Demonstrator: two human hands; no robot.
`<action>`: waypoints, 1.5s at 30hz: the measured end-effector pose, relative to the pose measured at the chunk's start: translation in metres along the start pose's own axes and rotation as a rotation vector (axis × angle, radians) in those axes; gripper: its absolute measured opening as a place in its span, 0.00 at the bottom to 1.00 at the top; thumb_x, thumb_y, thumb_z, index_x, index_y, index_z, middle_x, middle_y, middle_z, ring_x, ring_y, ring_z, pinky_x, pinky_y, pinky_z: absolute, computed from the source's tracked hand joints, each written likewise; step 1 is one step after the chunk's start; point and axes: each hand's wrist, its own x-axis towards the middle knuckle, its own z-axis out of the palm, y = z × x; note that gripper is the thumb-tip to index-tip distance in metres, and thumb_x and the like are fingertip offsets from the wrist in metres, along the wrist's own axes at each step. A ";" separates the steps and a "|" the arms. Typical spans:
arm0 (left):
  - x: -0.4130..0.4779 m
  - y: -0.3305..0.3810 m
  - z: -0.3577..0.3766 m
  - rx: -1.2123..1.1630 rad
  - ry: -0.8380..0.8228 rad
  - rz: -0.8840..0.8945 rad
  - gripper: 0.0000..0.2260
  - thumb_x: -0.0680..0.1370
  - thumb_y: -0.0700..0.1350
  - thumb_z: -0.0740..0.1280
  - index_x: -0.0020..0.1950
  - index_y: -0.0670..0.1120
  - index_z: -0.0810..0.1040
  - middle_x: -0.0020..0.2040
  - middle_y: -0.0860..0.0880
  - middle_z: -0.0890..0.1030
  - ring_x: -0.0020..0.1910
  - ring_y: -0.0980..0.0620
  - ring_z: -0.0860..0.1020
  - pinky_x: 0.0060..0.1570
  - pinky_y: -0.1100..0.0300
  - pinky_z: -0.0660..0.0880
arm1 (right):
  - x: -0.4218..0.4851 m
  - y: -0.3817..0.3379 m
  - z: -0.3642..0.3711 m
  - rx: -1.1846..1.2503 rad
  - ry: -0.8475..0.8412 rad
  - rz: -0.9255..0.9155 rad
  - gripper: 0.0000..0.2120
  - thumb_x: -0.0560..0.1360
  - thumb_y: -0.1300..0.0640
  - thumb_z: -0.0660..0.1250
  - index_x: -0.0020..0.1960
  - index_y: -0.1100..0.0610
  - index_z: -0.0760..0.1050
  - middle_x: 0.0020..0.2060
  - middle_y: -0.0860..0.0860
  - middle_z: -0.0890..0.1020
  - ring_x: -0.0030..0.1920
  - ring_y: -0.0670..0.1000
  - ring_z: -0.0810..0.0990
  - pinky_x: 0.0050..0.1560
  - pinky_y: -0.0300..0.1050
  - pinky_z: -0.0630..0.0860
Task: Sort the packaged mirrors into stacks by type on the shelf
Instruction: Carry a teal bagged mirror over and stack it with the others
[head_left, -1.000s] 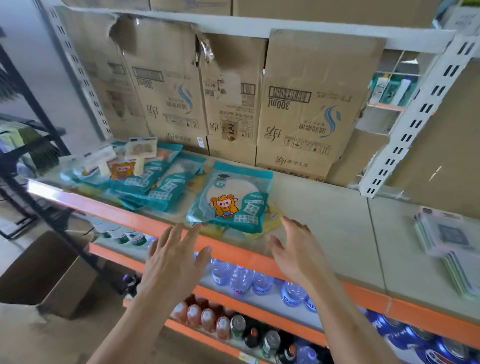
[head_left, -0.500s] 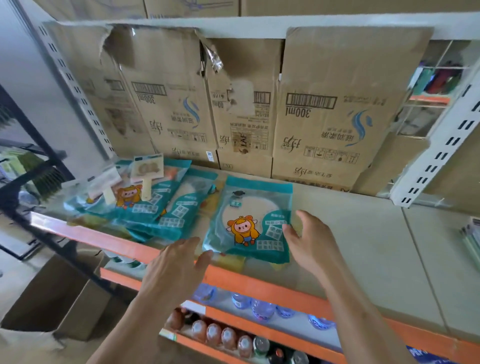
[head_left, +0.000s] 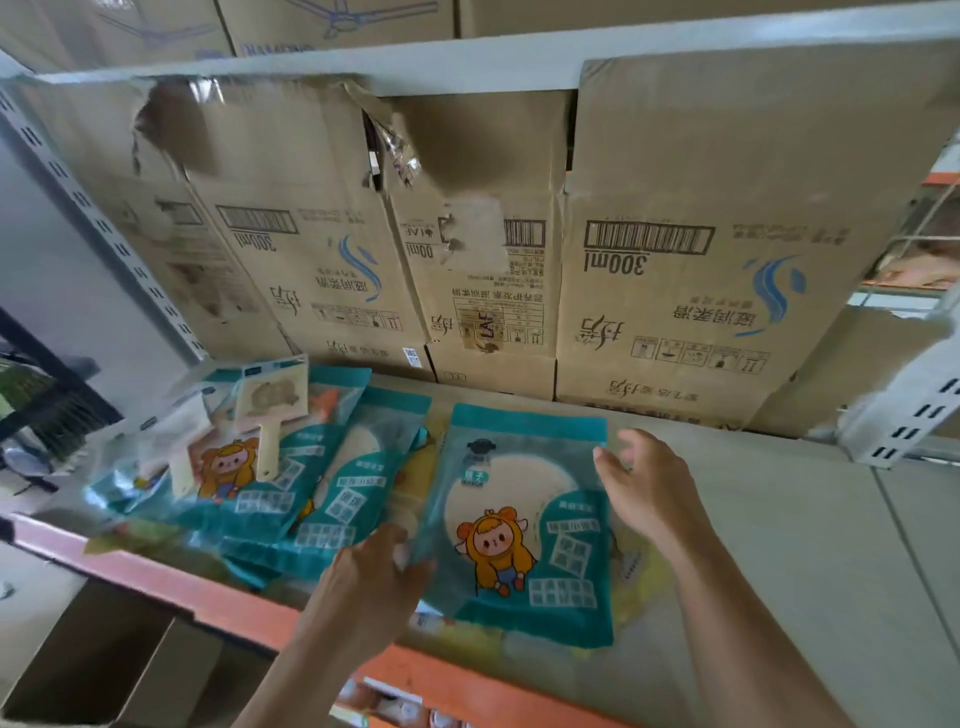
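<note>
Cardboard boxes (head_left: 322, 244) back the shelf (head_left: 779, 545), where teal mirror packets (head_left: 311, 499) sprawl left, the left hand (head_left: 371, 582) pinches the front teal packet (head_left: 524, 525) by its near-left edge, and the right hand (head_left: 644, 488) spreads open against its right side; likely light, slippery, fragile.

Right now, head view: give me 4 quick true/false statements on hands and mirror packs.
1. The left hand touches the left edge of the front teal mirror pack. True.
2. The right hand holds a handled mirror. False: it is at the teal pack's right edge.
3. More teal packs lie overlapped to the left. True.
4. The cardboard boxes sit in front of the packs. False: behind them.
</note>
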 end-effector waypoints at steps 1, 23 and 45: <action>0.003 -0.002 0.001 -0.023 -0.014 -0.024 0.12 0.77 0.55 0.64 0.57 0.52 0.72 0.46 0.52 0.81 0.40 0.56 0.79 0.41 0.60 0.76 | 0.005 0.000 0.002 0.017 -0.004 0.005 0.25 0.79 0.47 0.59 0.72 0.57 0.63 0.66 0.55 0.74 0.60 0.53 0.76 0.53 0.40 0.69; 0.020 -0.012 0.018 -0.012 0.064 0.053 0.08 0.80 0.53 0.59 0.47 0.51 0.72 0.40 0.55 0.76 0.38 0.55 0.77 0.39 0.57 0.77 | 0.046 0.023 0.034 -0.123 0.135 -0.026 0.17 0.78 0.47 0.60 0.35 0.56 0.68 0.31 0.49 0.74 0.34 0.51 0.74 0.31 0.44 0.67; 0.014 -0.015 0.012 -0.376 -0.025 -0.062 0.08 0.77 0.43 0.68 0.41 0.40 0.78 0.29 0.48 0.78 0.22 0.60 0.75 0.25 0.67 0.71 | 0.035 0.025 0.035 0.010 0.214 -0.051 0.18 0.78 0.50 0.61 0.32 0.54 0.64 0.29 0.48 0.71 0.30 0.46 0.68 0.28 0.42 0.61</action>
